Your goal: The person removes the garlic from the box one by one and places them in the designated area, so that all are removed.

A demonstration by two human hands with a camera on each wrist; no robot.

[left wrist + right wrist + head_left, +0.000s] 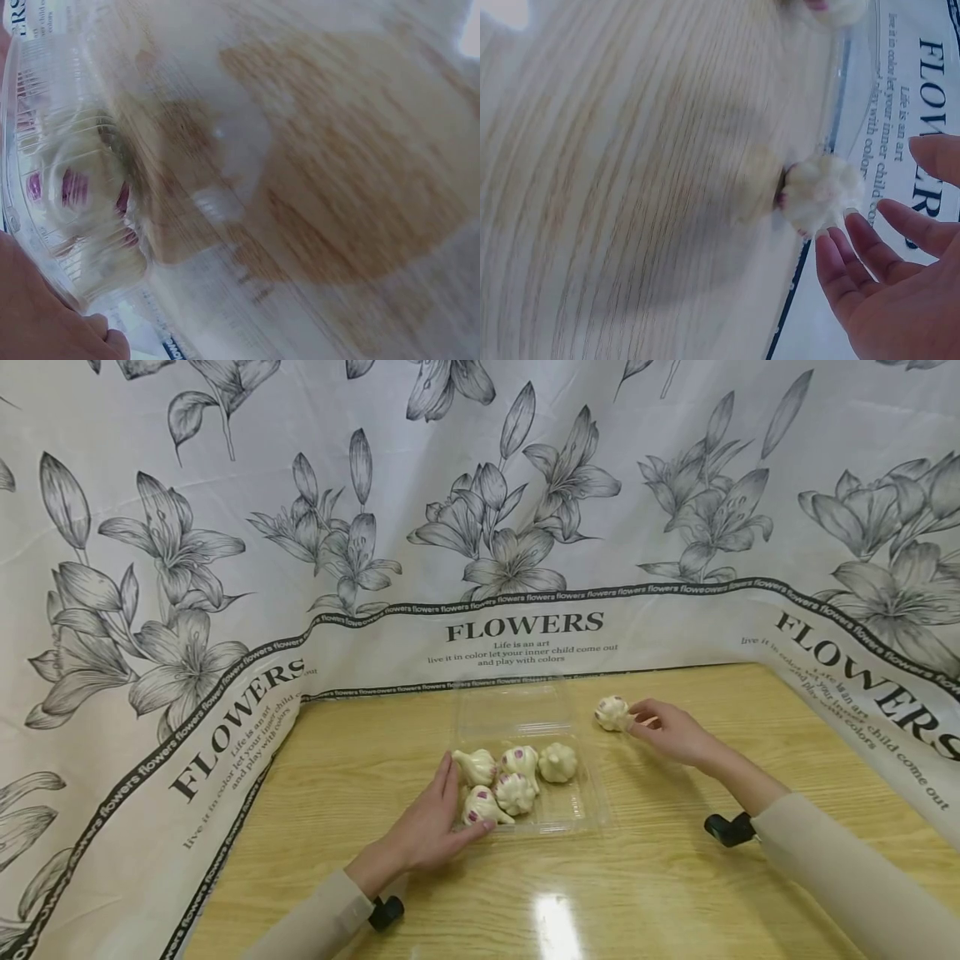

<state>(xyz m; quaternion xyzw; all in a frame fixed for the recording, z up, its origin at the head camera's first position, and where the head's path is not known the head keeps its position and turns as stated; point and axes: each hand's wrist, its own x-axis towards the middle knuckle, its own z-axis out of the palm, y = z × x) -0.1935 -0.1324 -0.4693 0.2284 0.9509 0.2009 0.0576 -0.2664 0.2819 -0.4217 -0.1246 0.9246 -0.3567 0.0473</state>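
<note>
A clear plastic clamshell box (592, 793) lies on the table with its lid folded back, holding several garlic bulbs (516, 793) with purple patches. My left hand (423, 827) rests at the box's front left corner, its fingers along the left side and its thumb across the near edge. In the left wrist view, that hand (45, 315) is partly cut off beside the clear wall. Right of the box, a single garlic bulb (612, 713) sits on the table. At its stem side, the fingertips of my right hand (900, 277) reach the bulb, with the thumb apart.
The clear lid (513, 706) lies toward the back, near the curtain. A white curtain printed with flowers (517, 527) borders the wooden table (645, 877) at the back and both sides.
</note>
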